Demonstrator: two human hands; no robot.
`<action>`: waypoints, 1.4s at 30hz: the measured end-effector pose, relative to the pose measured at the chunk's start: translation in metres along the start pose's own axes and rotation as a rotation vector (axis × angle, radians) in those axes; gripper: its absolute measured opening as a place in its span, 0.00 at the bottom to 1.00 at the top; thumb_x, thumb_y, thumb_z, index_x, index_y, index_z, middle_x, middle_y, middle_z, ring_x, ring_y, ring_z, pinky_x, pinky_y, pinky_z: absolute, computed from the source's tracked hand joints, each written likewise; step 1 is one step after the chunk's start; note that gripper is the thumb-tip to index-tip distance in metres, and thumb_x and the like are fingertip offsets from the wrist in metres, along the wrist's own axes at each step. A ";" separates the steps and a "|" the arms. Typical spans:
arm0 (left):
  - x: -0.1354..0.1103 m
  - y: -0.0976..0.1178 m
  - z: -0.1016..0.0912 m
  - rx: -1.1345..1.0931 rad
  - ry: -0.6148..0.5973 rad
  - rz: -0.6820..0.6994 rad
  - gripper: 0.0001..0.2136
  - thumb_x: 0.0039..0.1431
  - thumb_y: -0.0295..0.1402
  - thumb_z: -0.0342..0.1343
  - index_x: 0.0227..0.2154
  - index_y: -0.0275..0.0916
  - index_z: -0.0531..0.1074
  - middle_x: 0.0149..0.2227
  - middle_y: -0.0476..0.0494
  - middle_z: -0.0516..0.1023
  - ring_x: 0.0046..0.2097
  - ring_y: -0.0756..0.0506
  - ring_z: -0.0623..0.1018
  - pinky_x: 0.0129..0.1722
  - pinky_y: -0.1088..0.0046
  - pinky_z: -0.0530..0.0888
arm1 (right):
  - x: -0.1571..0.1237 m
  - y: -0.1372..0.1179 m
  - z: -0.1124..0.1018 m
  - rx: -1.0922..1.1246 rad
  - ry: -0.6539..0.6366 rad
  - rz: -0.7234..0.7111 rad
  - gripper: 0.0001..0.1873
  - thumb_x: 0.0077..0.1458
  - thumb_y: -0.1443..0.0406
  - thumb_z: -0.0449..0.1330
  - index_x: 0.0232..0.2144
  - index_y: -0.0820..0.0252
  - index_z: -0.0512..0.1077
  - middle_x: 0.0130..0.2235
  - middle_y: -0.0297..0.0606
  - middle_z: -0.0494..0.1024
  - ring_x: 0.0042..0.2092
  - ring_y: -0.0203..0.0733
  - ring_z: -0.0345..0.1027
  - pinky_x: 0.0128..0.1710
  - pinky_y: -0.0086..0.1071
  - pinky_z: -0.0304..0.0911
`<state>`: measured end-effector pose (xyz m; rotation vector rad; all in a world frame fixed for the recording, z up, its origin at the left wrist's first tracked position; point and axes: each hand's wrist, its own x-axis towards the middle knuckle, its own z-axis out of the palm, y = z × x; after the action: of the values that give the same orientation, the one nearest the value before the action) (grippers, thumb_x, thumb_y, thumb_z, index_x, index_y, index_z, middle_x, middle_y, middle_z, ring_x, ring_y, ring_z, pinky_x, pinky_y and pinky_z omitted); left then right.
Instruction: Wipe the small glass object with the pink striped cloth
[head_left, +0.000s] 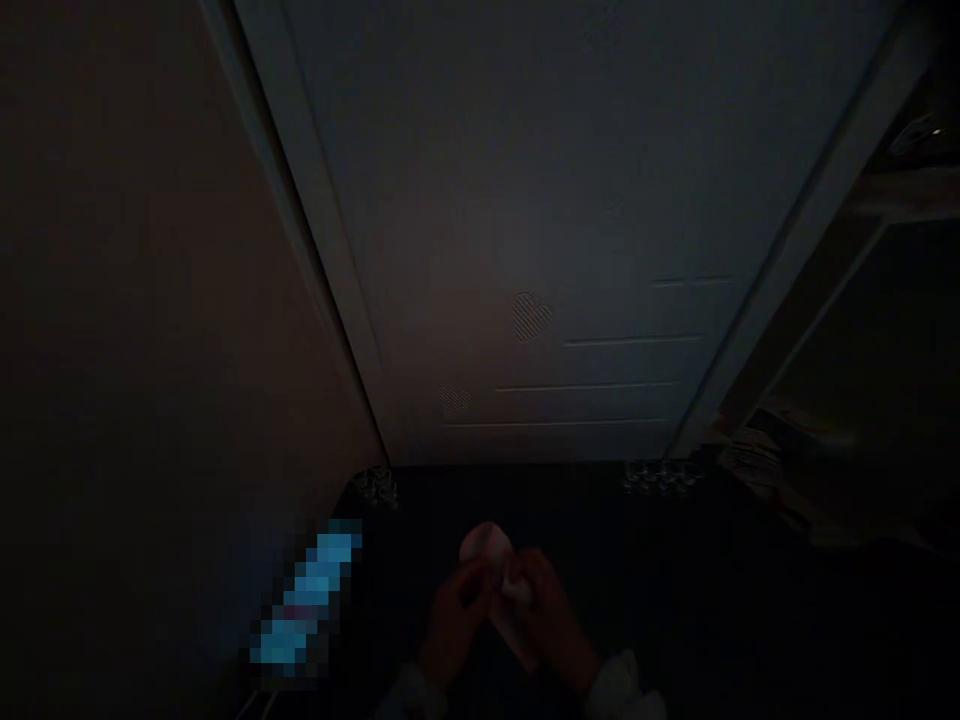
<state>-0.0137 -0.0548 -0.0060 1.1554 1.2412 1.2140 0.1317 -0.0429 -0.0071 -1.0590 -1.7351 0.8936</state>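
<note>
In the dim light, both my hands meet low in the middle of the view. Between them is a pale pinkish thing (487,541) with a rounded top end; a long, narrow pinkish part (516,640) runs down to the lower right between the wrists. My left hand (459,608) has its fingers closed at this thing's left side. At its right side, my right hand (541,598) is closed too, with a small white piece (517,588) at its fingertips. The exact kind of either thing is too dark to tell.
A lit screen (306,598), blurred out, leans at the lower left with a thin cable (259,703) below it. Ahead stands a pale panelled door (480,230) with embossed hearts and lines. A wall (165,280) rises on the left; dark furniture (862,330) is on the right.
</note>
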 end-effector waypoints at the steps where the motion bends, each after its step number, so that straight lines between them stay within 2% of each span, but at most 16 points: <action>1: 0.000 -0.003 -0.001 0.007 -0.001 0.005 0.15 0.42 0.35 0.58 0.36 0.38 0.72 0.40 0.40 0.74 0.42 0.41 0.72 0.44 0.67 0.66 | 0.000 0.000 -0.001 -0.015 0.006 0.001 0.06 0.44 0.71 0.50 0.28 0.58 0.61 0.33 0.37 0.64 0.37 0.39 0.58 0.37 0.32 0.56; 5: -0.001 -0.006 -0.001 0.021 -0.015 0.011 0.15 0.41 0.33 0.59 0.35 0.36 0.72 0.38 0.39 0.74 0.40 0.42 0.73 0.42 0.67 0.67 | 0.001 -0.001 -0.002 -0.103 0.020 -0.022 0.05 0.46 0.70 0.50 0.28 0.59 0.62 0.34 0.38 0.64 0.38 0.40 0.58 0.39 0.34 0.56; 11: -0.003 0.006 0.003 0.028 -0.006 -0.001 0.12 0.41 0.32 0.59 0.32 0.36 0.71 0.35 0.42 0.75 0.38 0.43 0.73 0.40 0.68 0.67 | 0.000 -0.003 -0.007 -0.175 0.066 -0.006 0.08 0.50 0.65 0.51 0.34 0.58 0.65 0.42 0.41 0.63 0.45 0.43 0.56 0.44 0.37 0.54; 16: -0.003 0.007 0.004 0.086 0.042 -0.013 0.12 0.40 0.33 0.59 0.31 0.36 0.71 0.31 0.44 0.75 0.36 0.44 0.73 0.38 0.70 0.67 | 0.001 -0.004 -0.012 -0.150 0.124 0.019 0.07 0.50 0.64 0.50 0.30 0.59 0.68 0.42 0.41 0.63 0.46 0.43 0.56 0.45 0.37 0.54; 23: 0.000 0.002 0.002 0.127 0.112 0.003 0.12 0.41 0.35 0.59 0.30 0.37 0.69 0.31 0.46 0.74 0.35 0.46 0.73 0.37 0.71 0.67 | 0.001 -0.009 -0.020 -0.095 0.236 -0.039 0.04 0.48 0.67 0.51 0.27 0.58 0.66 0.42 0.41 0.62 0.45 0.45 0.56 0.44 0.40 0.55; 28: 0.002 0.005 -0.001 0.067 0.195 0.007 0.11 0.44 0.35 0.57 0.32 0.37 0.68 0.33 0.46 0.73 0.37 0.47 0.73 0.39 0.72 0.67 | -0.001 -0.009 -0.022 -0.030 0.135 -0.105 0.05 0.46 0.70 0.50 0.27 0.58 0.64 0.41 0.40 0.64 0.46 0.44 0.57 0.45 0.40 0.54; 33: 0.002 0.008 -0.002 -0.024 0.193 -0.007 0.12 0.44 0.33 0.57 0.33 0.37 0.67 0.34 0.45 0.74 0.39 0.47 0.73 0.40 0.71 0.67 | -0.002 -0.010 -0.021 0.010 0.005 -0.152 0.04 0.46 0.70 0.50 0.26 0.58 0.64 0.40 0.39 0.67 0.46 0.43 0.58 0.46 0.40 0.52; 39: 0.003 0.006 -0.003 -0.128 0.228 -0.024 0.14 0.45 0.35 0.56 0.35 0.36 0.68 0.36 0.43 0.74 0.38 0.47 0.73 0.39 0.70 0.67 | 0.000 -0.013 -0.025 0.014 -0.051 -0.180 0.07 0.51 0.67 0.48 0.27 0.58 0.66 0.37 0.38 0.69 0.44 0.42 0.60 0.46 0.39 0.53; 42: 0.002 0.008 -0.002 -0.179 0.178 -0.053 0.15 0.45 0.36 0.55 0.36 0.35 0.68 0.36 0.42 0.74 0.36 0.47 0.73 0.37 0.70 0.68 | -0.001 -0.013 -0.025 -0.008 0.042 -0.132 0.09 0.53 0.65 0.47 0.30 0.57 0.66 0.35 0.38 0.68 0.42 0.41 0.61 0.43 0.39 0.56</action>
<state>-0.0161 -0.0530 0.0015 0.8945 1.2574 1.3809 0.1518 -0.0452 0.0127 -0.9496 -1.7525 0.7772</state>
